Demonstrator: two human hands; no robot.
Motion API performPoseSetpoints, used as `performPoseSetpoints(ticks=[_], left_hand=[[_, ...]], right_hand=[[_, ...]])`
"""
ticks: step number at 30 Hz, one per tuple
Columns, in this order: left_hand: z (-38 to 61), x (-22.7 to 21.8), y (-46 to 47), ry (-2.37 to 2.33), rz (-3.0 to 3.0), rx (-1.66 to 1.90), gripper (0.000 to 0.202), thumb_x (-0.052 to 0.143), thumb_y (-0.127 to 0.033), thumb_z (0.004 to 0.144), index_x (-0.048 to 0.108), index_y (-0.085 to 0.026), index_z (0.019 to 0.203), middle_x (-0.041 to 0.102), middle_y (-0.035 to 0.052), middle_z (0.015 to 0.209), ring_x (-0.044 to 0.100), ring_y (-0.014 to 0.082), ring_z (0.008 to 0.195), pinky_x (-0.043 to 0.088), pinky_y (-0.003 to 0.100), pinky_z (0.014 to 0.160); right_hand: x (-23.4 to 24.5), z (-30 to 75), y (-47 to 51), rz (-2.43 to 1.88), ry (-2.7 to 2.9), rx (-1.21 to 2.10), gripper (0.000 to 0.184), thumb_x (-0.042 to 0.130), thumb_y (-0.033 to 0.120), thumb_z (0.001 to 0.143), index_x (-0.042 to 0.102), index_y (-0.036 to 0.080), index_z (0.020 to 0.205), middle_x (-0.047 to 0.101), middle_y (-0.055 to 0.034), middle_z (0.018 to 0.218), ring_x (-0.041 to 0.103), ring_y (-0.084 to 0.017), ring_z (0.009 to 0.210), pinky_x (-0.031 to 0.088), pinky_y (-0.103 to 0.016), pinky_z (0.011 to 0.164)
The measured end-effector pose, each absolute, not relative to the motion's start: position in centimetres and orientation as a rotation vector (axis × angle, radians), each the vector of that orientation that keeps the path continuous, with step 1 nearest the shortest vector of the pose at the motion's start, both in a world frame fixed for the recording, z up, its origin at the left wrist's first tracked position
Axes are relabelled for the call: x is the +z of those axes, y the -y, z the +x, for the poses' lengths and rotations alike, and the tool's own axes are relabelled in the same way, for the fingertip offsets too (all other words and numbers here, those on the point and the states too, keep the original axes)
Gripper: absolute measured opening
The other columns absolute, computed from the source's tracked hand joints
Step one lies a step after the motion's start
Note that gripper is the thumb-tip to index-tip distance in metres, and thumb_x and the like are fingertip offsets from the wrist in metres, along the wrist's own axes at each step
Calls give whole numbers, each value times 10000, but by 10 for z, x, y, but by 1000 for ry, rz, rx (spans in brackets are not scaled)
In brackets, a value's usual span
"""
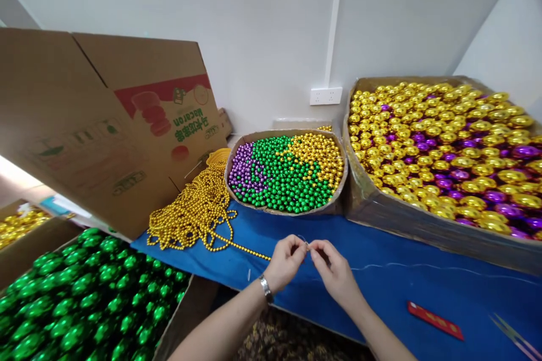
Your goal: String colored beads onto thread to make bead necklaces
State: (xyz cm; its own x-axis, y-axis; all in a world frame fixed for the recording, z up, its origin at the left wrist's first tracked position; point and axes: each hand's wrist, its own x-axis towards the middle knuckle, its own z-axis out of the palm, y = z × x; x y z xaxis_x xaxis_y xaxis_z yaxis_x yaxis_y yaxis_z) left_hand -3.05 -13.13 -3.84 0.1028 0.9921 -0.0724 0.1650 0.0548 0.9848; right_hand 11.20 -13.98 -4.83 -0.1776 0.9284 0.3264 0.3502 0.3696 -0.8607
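My left hand point(286, 262), with a watch on its wrist, and my right hand point(334, 271) meet over the blue table cover point(393, 293). Both pinch a thin clear thread point(423, 265) at their fingertips. The thread trails away to the right across the cover. A strand of small gold beads point(245, 249) runs from my left hand to a heap of gold bead strands point(195, 211) at the left. Just beyond my hands stands a shallow box point(286, 174) of purple, green and gold beads.
A large box of big gold and purple balls point(444, 146) fills the right. A box of green balls point(84, 299) sits at lower left, under a raised cardboard flap point(93, 118). A red flat object point(435, 320) and scissors point(514, 335) lie at lower right.
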Motion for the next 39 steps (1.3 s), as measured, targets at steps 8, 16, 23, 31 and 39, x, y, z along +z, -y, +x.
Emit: performPoseSetpoints(ticks=[8, 16, 23, 31, 39], left_hand=[[-32, -40, 134, -1435, 1728, 992, 157, 479, -268, 826, 546, -157, 738, 540, -4, 656, 452, 108, 584, 332, 226, 553], [-29, -34, 131, -1320, 1625, 959, 206, 472, -322, 841, 523, -155, 732, 519, -15, 615, 428, 98, 545, 327, 213, 521], [-30, -34, 131, -1330, 1686, 934, 183, 478, -293, 838, 536, -151, 737, 517, -18, 621, 432, 98, 563, 321, 211, 531], [-37, -29, 133, -1248, 1873, 858, 163, 471, -247, 844, 570, -146, 762, 560, -3, 656, 478, 103, 601, 349, 206, 569], [-38, -30, 130, -1154, 1897, 803, 197, 496, -297, 854, 627, -153, 819, 625, 31, 767, 549, 120, 689, 397, 210, 633]], right_hand=[[-45, 107, 140, -1143, 1411, 1041, 212, 617, 411, 798, 609, 204, 755, 573, -18, 750, 523, -156, 685, 417, -253, 649], [-44, 95, 146, -879, 937, 1412, 287, 528, 509, 835, 519, 223, 859, 489, 14, 752, 457, -111, 613, 419, -229, 542], [-31, 104, 142, -759, 645, 1484, 284, 652, 459, 773, 492, 239, 850, 531, 38, 748, 404, -55, 509, 363, -177, 463], [-8, 133, 126, -716, 481, 1446, 338, 742, 374, 701, 444, 218, 724, 354, 97, 544, 305, -38, 428, 277, -135, 382], [-6, 153, 122, -737, 433, 1364, 317, 749, 341, 701, 460, 213, 720, 303, 116, 481, 252, -25, 384, 245, -130, 366]])
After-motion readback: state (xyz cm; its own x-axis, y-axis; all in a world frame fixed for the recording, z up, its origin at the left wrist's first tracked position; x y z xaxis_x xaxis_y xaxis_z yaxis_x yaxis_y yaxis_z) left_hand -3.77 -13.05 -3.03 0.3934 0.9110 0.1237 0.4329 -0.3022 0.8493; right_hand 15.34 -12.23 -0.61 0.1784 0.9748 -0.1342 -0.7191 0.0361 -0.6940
